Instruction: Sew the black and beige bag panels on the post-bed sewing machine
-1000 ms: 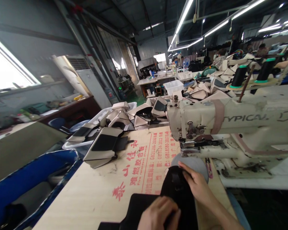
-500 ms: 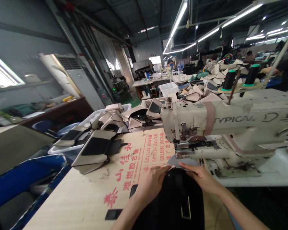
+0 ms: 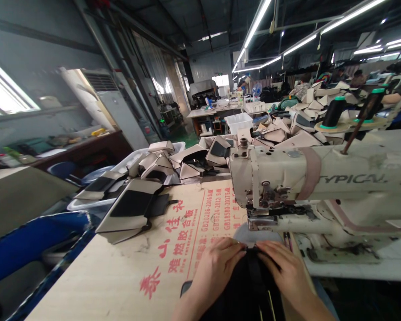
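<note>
A black fabric piece (image 3: 245, 290) with a strap down its middle lies on the plywood table (image 3: 120, 276) in front of me. My left hand (image 3: 217, 265) presses its fingers on the piece's far left edge. My right hand (image 3: 284, 267) holds the far right edge, fingers curled over it. Both sit just below the needle head (image 3: 265, 209) of a cream sewing machine (image 3: 321, 187) marked TYPICAL. The fingertips nearly meet at the strap.
Beige and black cut pieces (image 3: 133, 205) are piled at the table's far left and in white bins (image 3: 87, 203) behind. Black thread cones (image 3: 332, 111) stand atop the machine. A blue bin (image 3: 30, 245) sits at left. Other workers sit far right.
Both hands have drawn closer together on the far edge of the black piece under the machine head. The camera has tilted slightly, and the metal buckle has dropped nearly out of view.
</note>
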`<state>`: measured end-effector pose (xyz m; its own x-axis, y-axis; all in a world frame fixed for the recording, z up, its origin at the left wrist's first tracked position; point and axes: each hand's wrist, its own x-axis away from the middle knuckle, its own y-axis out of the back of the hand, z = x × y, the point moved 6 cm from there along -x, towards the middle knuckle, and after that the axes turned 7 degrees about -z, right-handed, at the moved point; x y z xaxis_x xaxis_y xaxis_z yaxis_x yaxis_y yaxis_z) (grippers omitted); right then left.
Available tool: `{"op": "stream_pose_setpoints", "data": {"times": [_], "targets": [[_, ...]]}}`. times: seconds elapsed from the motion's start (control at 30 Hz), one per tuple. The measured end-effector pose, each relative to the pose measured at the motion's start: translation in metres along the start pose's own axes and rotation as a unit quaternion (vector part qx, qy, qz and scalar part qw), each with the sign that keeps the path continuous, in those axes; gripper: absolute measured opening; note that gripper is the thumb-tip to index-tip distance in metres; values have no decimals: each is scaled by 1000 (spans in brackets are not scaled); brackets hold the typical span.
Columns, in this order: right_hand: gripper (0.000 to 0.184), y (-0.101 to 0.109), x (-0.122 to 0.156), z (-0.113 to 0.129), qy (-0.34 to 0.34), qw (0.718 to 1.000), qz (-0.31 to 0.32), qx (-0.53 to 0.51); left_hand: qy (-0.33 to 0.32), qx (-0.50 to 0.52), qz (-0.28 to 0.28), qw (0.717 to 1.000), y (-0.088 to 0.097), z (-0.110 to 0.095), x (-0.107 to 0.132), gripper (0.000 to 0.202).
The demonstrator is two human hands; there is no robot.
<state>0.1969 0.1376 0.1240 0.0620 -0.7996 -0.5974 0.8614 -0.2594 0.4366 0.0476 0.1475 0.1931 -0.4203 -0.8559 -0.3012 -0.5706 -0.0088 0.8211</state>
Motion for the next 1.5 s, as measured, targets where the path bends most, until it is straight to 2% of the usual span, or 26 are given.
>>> {"op": "stream_pose_setpoints", "data": {"times": [0.07, 0.23, 0.37, 0.43, 0.53, 0.6, 0.67, 0.8, 0.97, 1.13, 1.2, 1.3, 1.4, 1.5], "targets": [[29, -2, 0, 2, 23, 999, 30, -1, -48, -37, 22, 998, -4, -2, 3, 23], [30, -5, -3, 10, 107, 976, 186, -20, -114, -79, 69, 988, -13, 1, 13, 22], [29, -6, -4, 14, 139, 965, 223, -5, -126, -76, 82, 986, -14, -5, 10, 21], [28, -7, -5, 15, 141, 966, 217, -7, -90, -55, 79, 991, -14, -6, 3, 23], [27, -9, -7, 15, 130, 970, 204, -5, 32, 31, 93, 995, -23, 5, -9, 32], [28, -10, -9, 14, 125, 971, 201, 4, 115, 103, 131, 979, -37, 18, -12, 35], [28, -11, -9, 12, 120, 971, 207, 11, 163, 151, 171, 960, -51, 29, -13, 37], [23, -13, -9, 8, 89, 973, 215, 1, 195, 163, 190, 948, -59, 42, -14, 38], [15, -8, -19, 4, -11, 981, 193, -24, 223, 145, 194, 944, -56, 44, -17, 38], [14, -8, -29, 19, 70, 969, 239, 5, 228, 160, 201, 939, -58, 45, -20, 32], [14, -9, -30, 20, 91, 968, 235, 11, 225, 153, 184, 945, -53, 44, -18, 31], [14, -7, -30, 19, 96, 976, 196, 8, 195, 128, 86, 969, -32, 36, -9, 25], [14, -4, -28, 16, 77, 985, 154, 4, 117, 83, 4, 990, -12, 17, 5, 22], [12, -2, -26, 15, 53, 989, 137, 7, 16, -5, -2, 1000, -11, 0, 14, 27]]}}
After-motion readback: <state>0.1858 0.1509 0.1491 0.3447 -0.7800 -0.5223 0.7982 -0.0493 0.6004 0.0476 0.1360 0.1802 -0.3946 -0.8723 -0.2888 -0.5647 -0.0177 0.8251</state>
